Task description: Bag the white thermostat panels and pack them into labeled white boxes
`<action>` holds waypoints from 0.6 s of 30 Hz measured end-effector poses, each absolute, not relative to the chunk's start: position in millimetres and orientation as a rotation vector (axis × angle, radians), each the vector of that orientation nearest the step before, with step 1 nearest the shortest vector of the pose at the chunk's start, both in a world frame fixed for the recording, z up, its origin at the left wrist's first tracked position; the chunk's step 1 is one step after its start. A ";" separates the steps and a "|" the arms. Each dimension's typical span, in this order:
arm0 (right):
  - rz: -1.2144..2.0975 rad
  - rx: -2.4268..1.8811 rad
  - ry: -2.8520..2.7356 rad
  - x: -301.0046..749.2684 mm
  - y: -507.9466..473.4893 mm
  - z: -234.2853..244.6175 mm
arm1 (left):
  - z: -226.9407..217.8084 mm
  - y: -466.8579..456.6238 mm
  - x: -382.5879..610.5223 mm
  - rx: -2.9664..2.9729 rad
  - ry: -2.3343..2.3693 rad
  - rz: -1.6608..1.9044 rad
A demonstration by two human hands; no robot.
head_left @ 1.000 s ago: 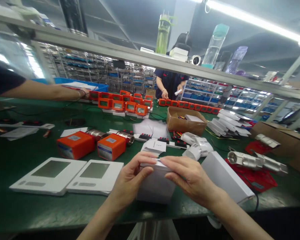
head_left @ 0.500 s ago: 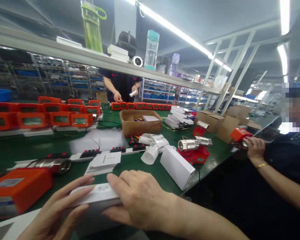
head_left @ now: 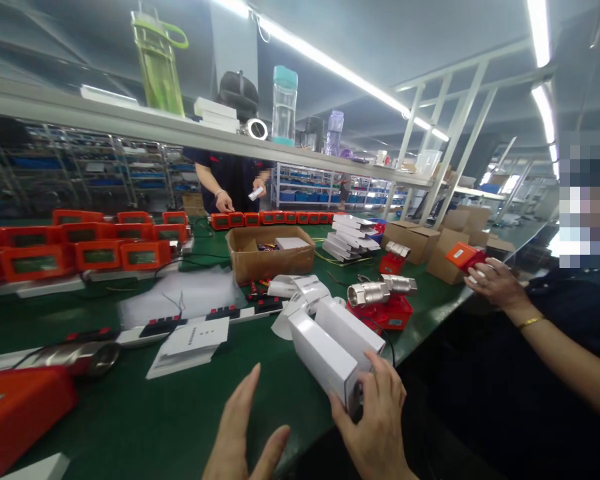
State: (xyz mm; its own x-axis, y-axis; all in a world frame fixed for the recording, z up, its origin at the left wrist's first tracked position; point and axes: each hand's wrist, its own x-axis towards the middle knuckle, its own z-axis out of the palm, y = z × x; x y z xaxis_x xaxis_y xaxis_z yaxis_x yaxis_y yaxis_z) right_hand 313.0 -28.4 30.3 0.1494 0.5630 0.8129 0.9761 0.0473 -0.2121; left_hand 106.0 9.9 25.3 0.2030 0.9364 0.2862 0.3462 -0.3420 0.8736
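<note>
Nearer white carton (head_left: 323, 353) probably light, stiff, slick; best pinched across its near end, as right hand (head_left: 377, 427) does, left hand (head_left: 237, 437) spread, empty.

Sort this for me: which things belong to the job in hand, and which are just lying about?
Apparently in the job:
left white box, in the right hand's fingers
right white box beside it

Probably just lying about:
green-strapped bottle
teal-lidded bottle
purple bottle

Smooth card is seen on the boxes (head_left: 323, 357) — shiny metal on the fittings (head_left: 373, 293), matt cardboard on the carton (head_left: 273, 262), a faint gloss on the worktop (head_left: 253, 350).
</note>
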 end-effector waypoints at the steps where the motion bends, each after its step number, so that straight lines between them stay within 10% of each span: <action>1: -0.674 -1.646 -1.519 316.1 -29.3 27.6 | 22.6 11.3 114.0 1.853 1.170 1.093; 18: 0.032 -1.487 -1.392 369.4 -23.3 38.0 | 3.0 29.6 188.0 2.045 1.040 0.857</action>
